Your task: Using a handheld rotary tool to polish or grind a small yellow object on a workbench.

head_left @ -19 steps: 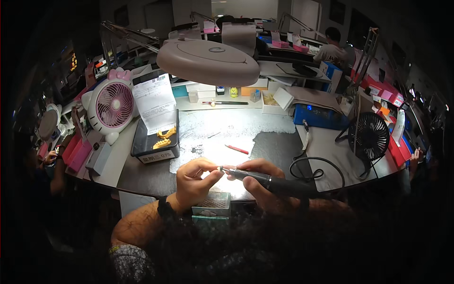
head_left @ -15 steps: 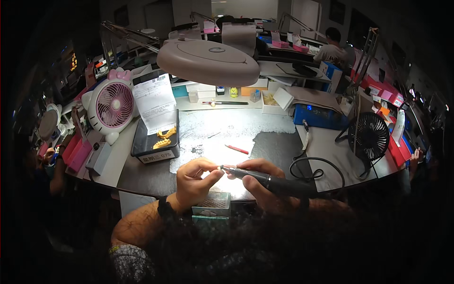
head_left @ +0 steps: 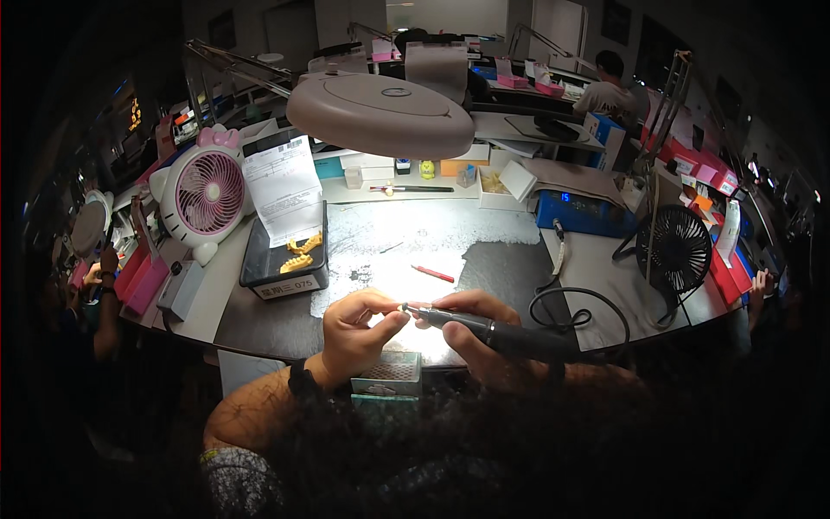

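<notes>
over the desk (head_left: 510, 268), the left hand (head_left: 359, 337) is pinching a tiny piece (head_left: 401, 309) in a narrow grip; the right hand (head_left: 493, 368) is clasping a drill (head_left: 532, 340) stretching from beside the piece toward three o'clock.

The tiny pale piece (head_left: 402, 308) in the person's left hand (head_left: 356, 333) is too small to identify. The black cylindrical handpiece (head_left: 519, 338) loses its rear end in shadow.
</notes>
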Demonstrator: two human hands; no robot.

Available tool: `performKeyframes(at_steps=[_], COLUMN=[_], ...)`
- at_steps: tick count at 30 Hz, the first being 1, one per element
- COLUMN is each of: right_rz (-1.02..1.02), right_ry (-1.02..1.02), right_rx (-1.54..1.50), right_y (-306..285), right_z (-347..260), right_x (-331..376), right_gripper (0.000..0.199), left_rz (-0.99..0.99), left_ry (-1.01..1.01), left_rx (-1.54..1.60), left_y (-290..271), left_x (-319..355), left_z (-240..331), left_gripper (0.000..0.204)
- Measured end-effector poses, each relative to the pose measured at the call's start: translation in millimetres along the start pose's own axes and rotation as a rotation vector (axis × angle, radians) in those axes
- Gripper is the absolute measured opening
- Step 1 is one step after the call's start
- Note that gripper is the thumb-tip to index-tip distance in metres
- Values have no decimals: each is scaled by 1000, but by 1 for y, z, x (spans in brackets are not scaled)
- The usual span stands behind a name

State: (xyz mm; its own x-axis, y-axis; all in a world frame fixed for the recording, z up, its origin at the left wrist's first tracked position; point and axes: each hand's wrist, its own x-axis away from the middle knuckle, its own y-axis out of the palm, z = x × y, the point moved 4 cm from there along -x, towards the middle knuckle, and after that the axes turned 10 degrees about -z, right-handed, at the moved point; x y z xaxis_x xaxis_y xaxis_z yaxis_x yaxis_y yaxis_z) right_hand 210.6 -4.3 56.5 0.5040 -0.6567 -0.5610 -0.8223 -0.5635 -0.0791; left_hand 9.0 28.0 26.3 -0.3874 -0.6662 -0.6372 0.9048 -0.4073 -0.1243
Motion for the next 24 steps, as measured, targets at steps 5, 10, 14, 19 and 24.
performKeyframes(at_steps=[5, 10, 14, 19, 24], right_rz=[10, 16, 13, 8, 13], right_ry=[-53, -33, -31, -42, -53], right_rx=[20, 20, 8, 27, 15], right_y=[-2, -2, -2, -3, -3], right_z=[5, 5, 6, 8, 7], right_x=[1, 2, 1, 1, 1], right_gripper=[23, 24, 24, 25, 25], left_rz=[0, -11, -16, -16, -22], left_ry=[11, 1, 10, 17, 10], left_rx=[18, 34, 34, 32, 41], left_y=[2, 2, 1, 1, 2], left_x=[-1, -2, -1, -1, -2], left_z=[0, 3, 2, 1, 1], left_gripper=[11, 13, 13, 15, 15])
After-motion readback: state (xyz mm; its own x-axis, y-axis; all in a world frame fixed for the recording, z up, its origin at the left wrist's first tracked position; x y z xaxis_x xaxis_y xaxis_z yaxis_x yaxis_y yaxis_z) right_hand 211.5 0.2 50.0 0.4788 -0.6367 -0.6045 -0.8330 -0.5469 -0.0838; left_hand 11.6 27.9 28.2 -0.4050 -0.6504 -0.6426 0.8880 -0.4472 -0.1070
